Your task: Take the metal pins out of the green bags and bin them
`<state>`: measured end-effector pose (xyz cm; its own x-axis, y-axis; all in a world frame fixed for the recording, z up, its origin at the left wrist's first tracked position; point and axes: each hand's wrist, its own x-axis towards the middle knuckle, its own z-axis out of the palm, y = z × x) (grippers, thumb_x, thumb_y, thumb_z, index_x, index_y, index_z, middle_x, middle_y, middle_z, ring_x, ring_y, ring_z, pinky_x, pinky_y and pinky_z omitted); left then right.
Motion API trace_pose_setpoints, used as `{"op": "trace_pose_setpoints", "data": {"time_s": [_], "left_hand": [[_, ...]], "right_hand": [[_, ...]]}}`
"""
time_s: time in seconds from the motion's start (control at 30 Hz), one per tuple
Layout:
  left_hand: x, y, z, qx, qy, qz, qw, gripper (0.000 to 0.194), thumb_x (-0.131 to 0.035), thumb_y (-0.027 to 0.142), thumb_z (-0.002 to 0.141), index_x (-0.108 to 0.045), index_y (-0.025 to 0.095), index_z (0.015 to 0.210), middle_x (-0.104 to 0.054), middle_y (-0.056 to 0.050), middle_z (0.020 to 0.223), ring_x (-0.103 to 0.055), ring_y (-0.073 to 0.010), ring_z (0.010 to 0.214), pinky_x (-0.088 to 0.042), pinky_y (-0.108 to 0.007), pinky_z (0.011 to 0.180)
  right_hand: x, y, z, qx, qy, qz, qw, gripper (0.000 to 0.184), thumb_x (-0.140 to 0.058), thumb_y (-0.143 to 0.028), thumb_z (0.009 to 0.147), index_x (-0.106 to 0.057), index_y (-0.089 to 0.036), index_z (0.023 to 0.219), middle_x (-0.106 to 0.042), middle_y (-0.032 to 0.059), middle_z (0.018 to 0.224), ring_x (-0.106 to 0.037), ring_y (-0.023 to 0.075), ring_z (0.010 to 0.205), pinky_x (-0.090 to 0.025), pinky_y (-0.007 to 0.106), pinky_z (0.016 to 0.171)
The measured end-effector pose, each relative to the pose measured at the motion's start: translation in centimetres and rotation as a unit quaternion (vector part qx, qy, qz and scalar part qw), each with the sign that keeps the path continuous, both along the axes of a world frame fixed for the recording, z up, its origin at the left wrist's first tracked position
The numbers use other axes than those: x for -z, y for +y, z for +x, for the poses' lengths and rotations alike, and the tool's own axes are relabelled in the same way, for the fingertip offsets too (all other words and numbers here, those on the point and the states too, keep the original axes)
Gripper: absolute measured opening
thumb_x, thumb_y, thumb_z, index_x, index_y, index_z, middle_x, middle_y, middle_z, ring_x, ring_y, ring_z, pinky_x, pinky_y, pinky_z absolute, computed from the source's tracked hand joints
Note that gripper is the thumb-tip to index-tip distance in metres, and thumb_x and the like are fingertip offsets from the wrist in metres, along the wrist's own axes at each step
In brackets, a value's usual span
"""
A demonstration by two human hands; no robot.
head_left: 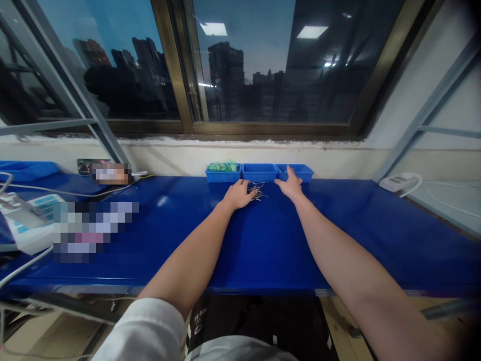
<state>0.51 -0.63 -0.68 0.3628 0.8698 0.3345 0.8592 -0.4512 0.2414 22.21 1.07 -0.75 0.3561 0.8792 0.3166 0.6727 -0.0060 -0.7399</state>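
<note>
A small pile of thin, shiny, stick-like pieces [257, 192] lies on the blue table [263, 240]; their exact kind is too small to tell. My left hand [238, 194] rests at the pile's left side, palm down, thumb reaching toward the pieces and fingers apart. My right hand [290, 183] is at the front edge of the right blue bin [307, 173], with thumb and fingers spread and nothing visible in them. Beside that bin stand the middle blue bin [259, 173] and the left blue bin [223, 176], which holds green plastic-looking material [225, 166].
A white-and-teal device [35, 220] and blurred items are on the left, with cables around them. A blue tray [28, 170] sits at the far left. At the right is a white power strip [400, 181] with its cord. Grey metal posts [432, 110] flank the window.
</note>
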Motion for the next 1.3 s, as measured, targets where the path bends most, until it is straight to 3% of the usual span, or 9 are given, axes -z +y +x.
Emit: {"op": "trace_pose_setpoints", "data": {"time_s": [0.1, 0.17, 0.27, 0.37, 0.5, 0.73, 1.07, 1.2, 1.3], "left_hand": [[-0.1, -0.1, -0.1, 0.000, 0.007, -0.029, 1.000, 0.065, -0.037, 0.062, 0.085, -0.045, 0.016, 0.131, -0.052, -0.015, 0.128, -0.052, -0.0301, 0.116, -0.040, -0.038, 0.096], [-0.1, -0.1, -0.2, 0.007, 0.010, -0.045, 0.999, 0.072, -0.034, 0.068, 0.084, -0.044, 0.016, 0.133, -0.050, -0.015, 0.133, -0.049, -0.0300, 0.120, -0.037, -0.038, 0.099], [-0.1, -0.1, -0.3, 0.021, 0.030, -0.072, 0.997, 0.085, -0.032, 0.077, 0.077, -0.040, 0.017, 0.137, -0.041, -0.015, 0.142, -0.039, -0.0306, 0.130, -0.031, -0.040, 0.105], [-0.1, -0.2, -0.2, 0.019, 0.069, -0.104, 0.992, 0.093, -0.029, 0.082, 0.073, -0.034, 0.019, 0.142, -0.029, -0.014, 0.149, -0.025, -0.0318, 0.138, -0.021, -0.046, 0.110], [-0.2, -0.4, 0.1, 0.020, 0.100, -0.127, 0.987, 0.090, -0.023, 0.080, 0.077, -0.026, 0.021, 0.145, -0.020, -0.012, 0.152, -0.016, -0.0300, 0.141, -0.014, -0.049, 0.111], [-0.1, -0.6, 0.7, 0.022, 0.104, -0.125, 0.987, 0.086, -0.023, 0.076, 0.080, -0.024, 0.021, 0.146, -0.018, -0.013, 0.153, -0.014, -0.0276, 0.141, -0.013, -0.049, 0.112], [0.5, -0.1, 1.2, 0.039, 0.056, -0.043, 0.997, 0.073, -0.037, 0.068, 0.083, -0.043, 0.016, 0.133, -0.042, -0.016, 0.141, -0.037, -0.0292, 0.131, -0.026, -0.047, 0.108], [0.3, 0.2, 1.2, 0.029, 0.013, 0.048, 0.998, 0.067, -0.045, 0.061, 0.085, -0.042, 0.014, 0.133, -0.049, -0.015, 0.135, -0.043, -0.0273, 0.126, -0.028, -0.042, 0.107], [-0.1, 0.2, 1.0, 0.031, -0.019, 0.102, 0.994, 0.049, -0.046, 0.045, 0.090, -0.047, 0.015, 0.128, -0.056, -0.012, 0.126, -0.049, -0.0242, 0.120, -0.034, -0.036, 0.102]], "right_hand": [[0.1, 0.0, -0.2, -0.012, -0.032, 0.010, 0.999, 0.081, -0.067, -0.037, 0.066, -0.035, -0.028, 0.140, -0.023, 0.0099, 0.151, -0.027, 0.0410, 0.130, -0.031, 0.060, 0.097], [0.1, 0.0, -0.4, -0.010, -0.052, 0.050, 0.997, 0.069, -0.064, -0.034, 0.068, -0.046, -0.024, 0.134, -0.036, 0.0116, 0.145, -0.033, 0.0375, 0.127, -0.034, 0.055, 0.097], [0.1, -0.2, -0.7, -0.069, -0.065, 0.086, 0.992, 0.034, -0.058, -0.032, 0.073, -0.067, -0.018, 0.103, -0.065, 0.0108, 0.110, -0.055, 0.0269, 0.106, -0.043, 0.041, 0.090], [0.2, -0.5, -1.5, -0.166, -0.083, 0.049, 0.981, 0.022, -0.058, -0.037, 0.076, -0.070, -0.019, 0.079, -0.070, 0.0061, 0.081, -0.063, 0.0195, 0.079, -0.046, 0.030, 0.076], [0.4, -0.9, -3.0, -0.200, -0.147, -0.008, 0.969, 0.029, -0.055, -0.045, 0.079, -0.070, -0.020, 0.075, -0.071, 0.0061, 0.080, -0.064, 0.0193, 0.079, -0.044, 0.028, 0.073], [0.0, -1.4, -4.2, -0.152, -0.208, -0.070, 0.964, 0.021, -0.055, -0.036, 0.080, -0.070, -0.021, 0.081, -0.072, 0.0079, 0.089, -0.064, 0.0206, 0.087, -0.044, 0.027, 0.073], [0.6, -0.7, -3.8, -0.108, -0.194, 0.012, 0.975, 0.027, -0.044, -0.030, 0.086, -0.067, -0.018, 0.081, -0.069, 0.0128, 0.086, -0.063, 0.0221, 0.082, -0.044, 0.031, 0.073], [0.5, -0.5, -3.3, -0.166, -0.154, 0.055, 0.972, 0.025, -0.041, -0.027, 0.087, -0.064, -0.018, 0.081, -0.068, 0.0082, 0.086, -0.060, 0.0189, 0.081, -0.042, 0.028, 0.074], [0.4, -0.6, -3.0, -0.226, -0.132, 0.056, 0.963, 0.022, -0.043, -0.026, 0.085, -0.062, -0.018, 0.077, -0.066, 0.0041, 0.078, -0.058, 0.0172, 0.075, -0.041, 0.027, 0.069]]}}
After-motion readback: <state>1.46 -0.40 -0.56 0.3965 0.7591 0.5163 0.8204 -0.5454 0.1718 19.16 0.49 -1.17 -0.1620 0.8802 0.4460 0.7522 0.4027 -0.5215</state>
